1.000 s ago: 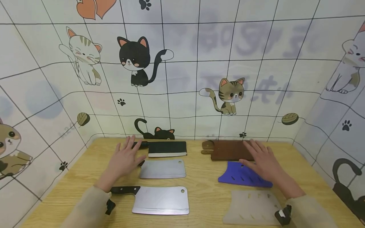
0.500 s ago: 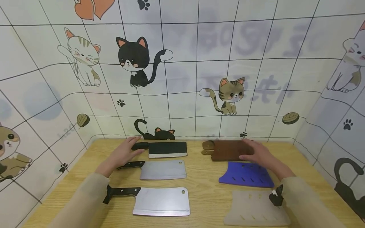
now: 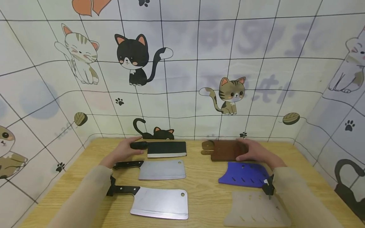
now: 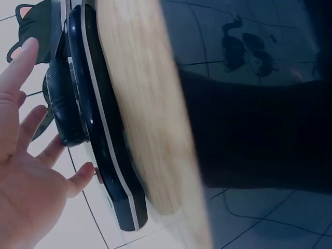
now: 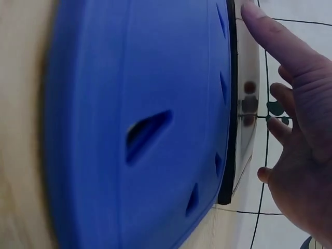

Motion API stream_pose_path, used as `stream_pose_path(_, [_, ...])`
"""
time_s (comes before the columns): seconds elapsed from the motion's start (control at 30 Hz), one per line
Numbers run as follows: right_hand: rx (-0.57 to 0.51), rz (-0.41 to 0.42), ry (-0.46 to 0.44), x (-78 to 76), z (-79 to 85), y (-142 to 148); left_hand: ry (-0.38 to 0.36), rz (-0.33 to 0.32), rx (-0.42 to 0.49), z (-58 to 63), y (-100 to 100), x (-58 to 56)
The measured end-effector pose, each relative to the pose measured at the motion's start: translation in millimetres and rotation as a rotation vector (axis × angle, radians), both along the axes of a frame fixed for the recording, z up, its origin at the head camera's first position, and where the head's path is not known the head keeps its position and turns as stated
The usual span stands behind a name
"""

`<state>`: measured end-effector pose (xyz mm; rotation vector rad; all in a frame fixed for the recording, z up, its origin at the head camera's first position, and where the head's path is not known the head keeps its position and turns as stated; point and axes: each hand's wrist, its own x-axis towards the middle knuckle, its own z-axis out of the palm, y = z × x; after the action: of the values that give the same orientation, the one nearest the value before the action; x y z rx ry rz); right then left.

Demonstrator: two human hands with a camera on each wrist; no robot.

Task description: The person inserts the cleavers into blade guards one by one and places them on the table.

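Observation:
My left hand point(image 3: 124, 150) is spread beside the rounded black handle of a black-bladed cleaver point(image 3: 166, 148) at the back left. In the left wrist view its fingers are parted around the butt of that handle point(image 4: 62, 104). At the back right my right hand point(image 3: 256, 152) spans the right end of a brown leather knife sheath point(image 3: 225, 150), thumb by its front edge and fingers by its back edge. The right wrist view shows those fingers extended and apart next to the sheath point(image 5: 249, 67). A blue slotted blade guard point(image 3: 242, 174) lies just in front of it.
Two silver cleavers with black handles, a middle one point(image 3: 162, 170) and a front one point(image 3: 161, 202), lie in front of the black one. A translucent whitish blade guard point(image 3: 253, 207) lies at front right. Behind the wooden table point(image 3: 203, 186) stands a cat-print backdrop point(image 3: 182, 79).
My left hand has moved from above the cleavers down to the black cleaver's handle end. My right hand has lowered from over the blue guard to the brown sheath's right end.

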<state>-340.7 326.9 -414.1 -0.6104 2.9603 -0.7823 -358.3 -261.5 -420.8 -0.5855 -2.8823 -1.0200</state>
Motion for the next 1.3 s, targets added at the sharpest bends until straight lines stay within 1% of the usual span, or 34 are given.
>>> stream_pose_path(0.1, [0.009,0.005,-0.028,-2.8,-1.0,-3,-0.02,-0.002,0.004,2.6,2,-2.1])
stream_pose_path(0.2, [0.024,0.022,-0.045,-4.4,-0.7,-4,-0.047,0.0,-0.011,6.3,4,-2.9])
stream_pose_path(0.27, [0.032,0.035,-0.043,-5.7,-0.4,-5,-0.053,-0.008,-0.027,10.4,6,-2.6])
stream_pose_path(0.37, [0.046,0.026,-0.035,-6.7,0.0,-3,-0.055,-0.021,-0.04,16.7,7,-2.9])
stream_pose_path(0.5, [0.049,0.014,-0.036,-9.0,1.0,-1,-0.055,-0.038,-0.062,20.8,8,-6.4])
stream_pose_path(0.6, [0.068,0.017,-0.045,-12.7,1.7,-2,-0.073,-0.042,-0.084,20.7,8,-10.5])
stream_pose_path(0.73, [0.111,-0.001,-0.062,-17.7,0.9,-4,-0.109,-0.038,-0.079,19.0,10,-16.0])
stream_pose_path(0.8, [0.109,0.0,-0.068,-19.5,0.0,-3,-0.124,-0.036,-0.069,17.3,11,-18.6])
stream_pose_path(0.87, [0.088,0.021,-0.067,-21.3,-0.8,-4,-0.134,-0.029,-0.052,15.0,9,-20.6])
stream_pose_path(1.0, [0.037,0.077,-0.033,-23.1,-4.1,-3,-0.141,-0.025,0.001,10.3,2,-22.8])
stream_pose_path(1.07, [0.05,0.088,0.013,-23.3,-6.8,-1,-0.144,-0.024,0.04,8.9,0,-23.2])
stream_pose_path(1.17, [0.099,0.077,0.068,-24.3,-10.2,2,-0.144,-0.039,0.081,7.1,-1,-24.8])
stream_pose_path(1.23, [0.128,0.06,0.064,-24.4,-11.1,4,-0.13,-0.045,0.072,6.2,-1,-25.6])
stream_pose_path(1.3, [0.127,0.05,0.035,-24.6,-11.4,4,-0.13,-0.037,0.056,6.2,0,-26.6])
